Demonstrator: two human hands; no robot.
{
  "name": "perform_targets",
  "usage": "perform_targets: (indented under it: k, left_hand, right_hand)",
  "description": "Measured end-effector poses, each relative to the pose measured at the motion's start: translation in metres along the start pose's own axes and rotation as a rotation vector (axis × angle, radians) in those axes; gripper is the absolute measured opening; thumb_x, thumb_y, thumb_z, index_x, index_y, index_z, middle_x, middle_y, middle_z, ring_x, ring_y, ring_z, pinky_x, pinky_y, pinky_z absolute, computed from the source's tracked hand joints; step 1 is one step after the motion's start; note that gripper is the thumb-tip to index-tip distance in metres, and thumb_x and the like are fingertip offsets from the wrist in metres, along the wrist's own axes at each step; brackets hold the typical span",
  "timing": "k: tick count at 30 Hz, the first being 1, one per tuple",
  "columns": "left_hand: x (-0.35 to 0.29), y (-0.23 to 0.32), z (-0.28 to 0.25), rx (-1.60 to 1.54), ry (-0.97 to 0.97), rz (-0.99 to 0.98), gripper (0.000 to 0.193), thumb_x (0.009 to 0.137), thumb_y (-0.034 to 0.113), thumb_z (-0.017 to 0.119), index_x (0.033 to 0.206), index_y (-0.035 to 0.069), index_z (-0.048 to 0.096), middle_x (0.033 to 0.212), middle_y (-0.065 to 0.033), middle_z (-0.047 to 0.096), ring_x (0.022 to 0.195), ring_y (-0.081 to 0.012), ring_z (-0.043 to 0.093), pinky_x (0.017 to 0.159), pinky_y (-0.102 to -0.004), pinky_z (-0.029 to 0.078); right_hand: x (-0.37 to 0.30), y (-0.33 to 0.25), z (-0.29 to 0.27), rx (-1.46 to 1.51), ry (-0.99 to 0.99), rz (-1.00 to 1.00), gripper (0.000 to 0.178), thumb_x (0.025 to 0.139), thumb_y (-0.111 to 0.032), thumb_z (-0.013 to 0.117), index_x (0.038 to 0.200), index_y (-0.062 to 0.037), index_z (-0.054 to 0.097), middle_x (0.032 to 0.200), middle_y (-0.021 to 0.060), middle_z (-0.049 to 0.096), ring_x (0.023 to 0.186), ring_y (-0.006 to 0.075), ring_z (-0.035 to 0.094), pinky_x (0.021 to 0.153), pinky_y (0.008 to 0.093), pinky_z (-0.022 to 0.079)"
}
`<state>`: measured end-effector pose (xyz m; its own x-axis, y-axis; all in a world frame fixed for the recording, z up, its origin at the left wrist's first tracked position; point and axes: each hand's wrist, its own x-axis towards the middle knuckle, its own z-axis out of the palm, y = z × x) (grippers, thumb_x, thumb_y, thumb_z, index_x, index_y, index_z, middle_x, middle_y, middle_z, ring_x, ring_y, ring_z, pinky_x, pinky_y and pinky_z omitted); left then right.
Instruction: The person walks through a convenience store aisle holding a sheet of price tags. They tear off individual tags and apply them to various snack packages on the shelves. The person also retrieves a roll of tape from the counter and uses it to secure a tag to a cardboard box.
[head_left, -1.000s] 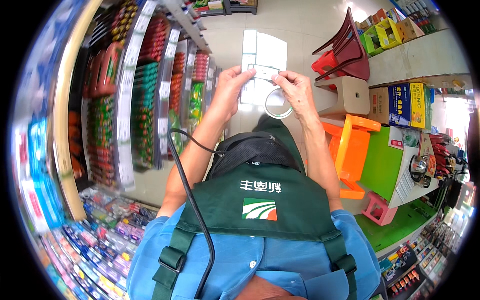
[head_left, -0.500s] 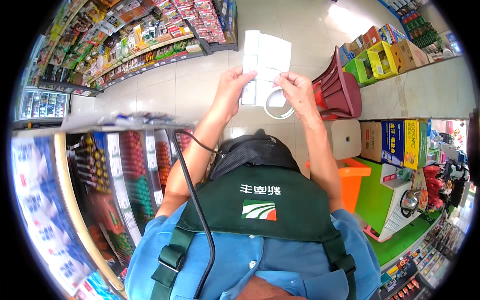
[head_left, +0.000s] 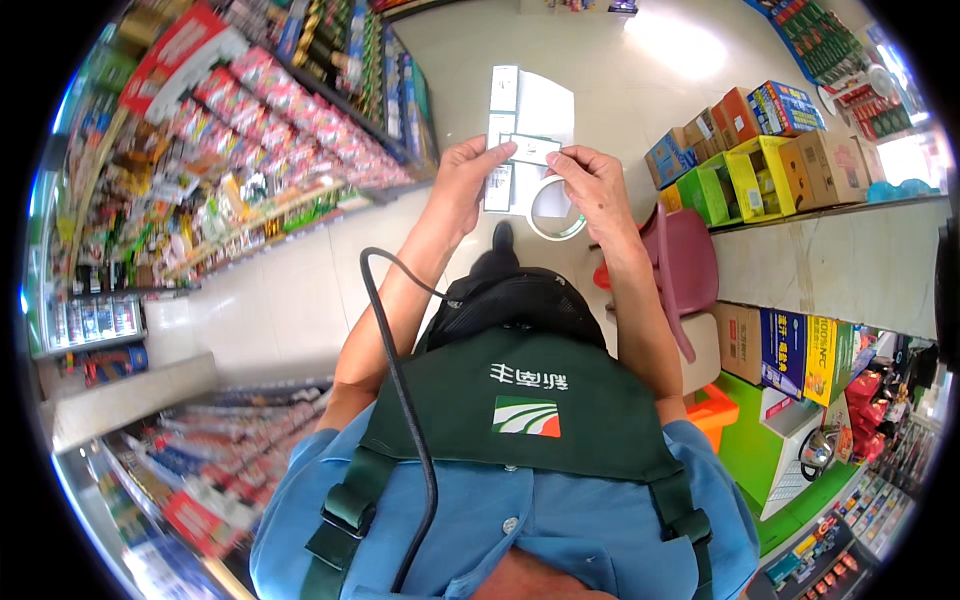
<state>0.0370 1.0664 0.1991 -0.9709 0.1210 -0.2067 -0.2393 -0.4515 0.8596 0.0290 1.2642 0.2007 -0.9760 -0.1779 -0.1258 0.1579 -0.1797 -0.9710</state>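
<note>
Floor (head_left: 500,35): pale, glossy tiles beyond the hands.
Display rack (head_left: 180,60): to the left, red header above rows of pink packets.
Counter (head_left: 850,250): pale slab at right, bearing cartons and green and yellow crates.
Apron (head_left: 520,415): dark green, worn over a blue shirt (head_left: 430,500).
Chair (head_left: 690,260): dull red, near the counter.
White sheet (head_left: 550,105): held out ahead of the body above the floor, label strips along its left side.
Left hand (head_left: 463,185): thumb and fingers closed on the sheet's left edge, thumb tip at the small card.
Right hand (head_left: 597,190): thumb and forefinger pinched together on the card's right end.
White ring (head_left: 533,212): just below the right fingers; cannot tell whether they hook it.
Small card (head_left: 534,149): crosswise between both thumbs, over the sheet.
</note>
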Motion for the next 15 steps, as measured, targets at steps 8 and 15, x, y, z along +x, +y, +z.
perform_targets:
  k: [8,15]
  left_hand:
    - [0.205,0.054,0.033,0.063,-0.118,-0.099,0.022,0.094,0.013,0.067,0.107,-0.005,0.068,0.094,-0.0089,0.072,0.076,-0.0127,0.069,0.067,-0.0259,0.056]
    - [0.38,0.06,0.068,0.144,-0.199,-0.156,0.024,0.094,0.014,0.067,0.109,-0.004,0.068,0.098,-0.0092,0.072,0.08,-0.0134,0.069,0.071,-0.0254,0.055]
  right_hand:
    - [0.167,-0.043,-0.05,0.029,0.165,-0.026,0.019,0.092,-0.016,0.071,0.098,0.0028,0.072,0.076,-0.0018,0.063,0.058,0.0008,0.042,0.051,0.0196,0.03]
    - [0.305,-0.057,-0.119,0.051,0.303,0.004,0.022,0.092,-0.017,0.071,0.093,0.0047,0.072,0.075,-0.0007,0.063,0.062,0.004,0.047,0.055,0.021,0.035]
